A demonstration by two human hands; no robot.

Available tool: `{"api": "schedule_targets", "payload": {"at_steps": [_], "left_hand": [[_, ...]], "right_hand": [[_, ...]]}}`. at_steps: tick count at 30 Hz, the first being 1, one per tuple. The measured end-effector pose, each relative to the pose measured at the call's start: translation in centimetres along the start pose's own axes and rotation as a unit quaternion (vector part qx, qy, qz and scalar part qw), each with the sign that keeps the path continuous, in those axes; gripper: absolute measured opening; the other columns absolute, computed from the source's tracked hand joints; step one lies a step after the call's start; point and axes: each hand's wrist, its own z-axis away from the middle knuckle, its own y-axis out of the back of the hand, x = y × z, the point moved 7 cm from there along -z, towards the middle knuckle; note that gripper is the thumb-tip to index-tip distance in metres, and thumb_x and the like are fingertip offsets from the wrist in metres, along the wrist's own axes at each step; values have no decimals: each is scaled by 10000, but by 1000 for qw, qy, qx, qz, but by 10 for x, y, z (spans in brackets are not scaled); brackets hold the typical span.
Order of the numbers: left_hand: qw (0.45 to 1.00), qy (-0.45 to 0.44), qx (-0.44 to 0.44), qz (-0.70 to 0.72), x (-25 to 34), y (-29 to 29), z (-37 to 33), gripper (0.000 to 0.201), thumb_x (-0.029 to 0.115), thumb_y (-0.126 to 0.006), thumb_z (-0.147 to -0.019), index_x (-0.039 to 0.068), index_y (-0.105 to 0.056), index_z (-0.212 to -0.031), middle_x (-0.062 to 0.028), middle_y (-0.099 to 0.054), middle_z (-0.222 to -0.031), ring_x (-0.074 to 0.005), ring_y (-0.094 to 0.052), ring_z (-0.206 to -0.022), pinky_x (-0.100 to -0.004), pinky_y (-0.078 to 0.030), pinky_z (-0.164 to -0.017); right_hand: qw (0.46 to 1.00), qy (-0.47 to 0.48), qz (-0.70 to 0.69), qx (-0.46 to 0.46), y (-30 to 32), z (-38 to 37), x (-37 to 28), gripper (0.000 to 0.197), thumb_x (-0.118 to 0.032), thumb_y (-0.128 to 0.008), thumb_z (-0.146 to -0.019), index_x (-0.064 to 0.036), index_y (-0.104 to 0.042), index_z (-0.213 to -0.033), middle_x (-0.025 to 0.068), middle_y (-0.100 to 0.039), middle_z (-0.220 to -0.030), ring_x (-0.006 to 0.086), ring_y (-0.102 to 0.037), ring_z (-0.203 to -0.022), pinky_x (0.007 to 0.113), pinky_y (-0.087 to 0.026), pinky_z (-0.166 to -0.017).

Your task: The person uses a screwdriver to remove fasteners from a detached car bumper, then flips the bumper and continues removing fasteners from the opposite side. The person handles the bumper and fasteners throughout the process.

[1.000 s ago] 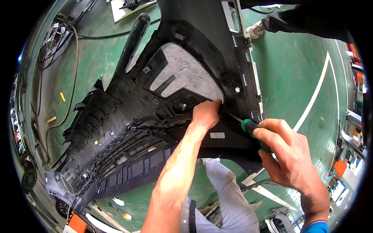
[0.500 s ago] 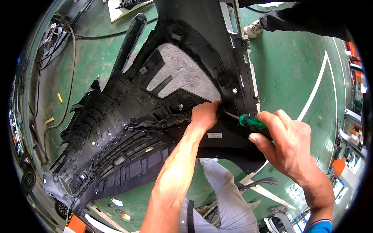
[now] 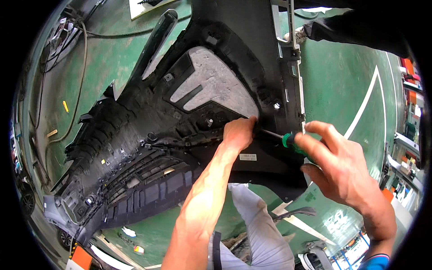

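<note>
A large black car bumper cover [image 3: 279, 162] lies before me with its ribbed inner side up. A grey felt-like pad [image 3: 216, 85] with a forked left end sits on it. Around the pad's lower right corner, the fingers of my left hand [image 3: 239, 134] are closed and pressed down; what they pinch, if anything, is hidden. My right hand [image 3: 344, 164] holds a screwdriver [image 3: 288, 140] by its green and black handle. The shaft points left, its tip close to my left fingertips and hard to make out against the black plastic.
Another person's dark trouser leg [image 3: 346, 27] and shoe [image 3: 296, 36] are beyond the cover at top right. A hose [image 3: 84, 81] runs over the green floor [image 3: 337, 85] on the left, near a yellow tool [image 3: 65, 106]. My grey trouser leg [image 3: 258, 216] is below the cover.
My right hand and the screwdriver have shifted slightly right, and the index finger has lifted. My left hand keeps its place at the pad's corner. The view has shifted a little.
</note>
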Motion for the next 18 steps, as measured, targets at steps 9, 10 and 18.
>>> {"api": "schedule_targets", "payload": {"at_steps": [9, 10, 18], "left_hand": [[999, 24, -26, -5, -5, -9, -3, 386, 181, -707, -795, 113, -607, -1161, -194, -700, -906, -409, -670, -912, -516, -524, -752], [999, 22, -26, -4, -6, -9, -3, 390, 179, -710, -794, 110, -605, -1163, -194, -700, -906, -410, -670, -912, -516, -524, -752], [1000, 7, -26, 9, -1, -8, -6, 392, 161, -699, -796, 92, -600, -1168, -195, -702, -909, -404, -672, -917, -517, -524, -756]], "right_hand": [[994, -91, 32, -55, -12, 0, 20, 323, -175, -707, -825, -16, -613, -1090, 142, -575, -876, 310, -625, -666, 391, -495, -541], [993, -77, 35, -82, -8, -2, 16, 323, -170, -704, -824, -16, -614, -1093, 135, -577, -877, 305, -632, -681, 393, -499, -545], [954, -19, 116, -277, -15, -9, 8, 349, -195, -643, -863, 9, -618, -1145, 123, -642, -854, 297, -673, -783, 388, -544, -626]]}}
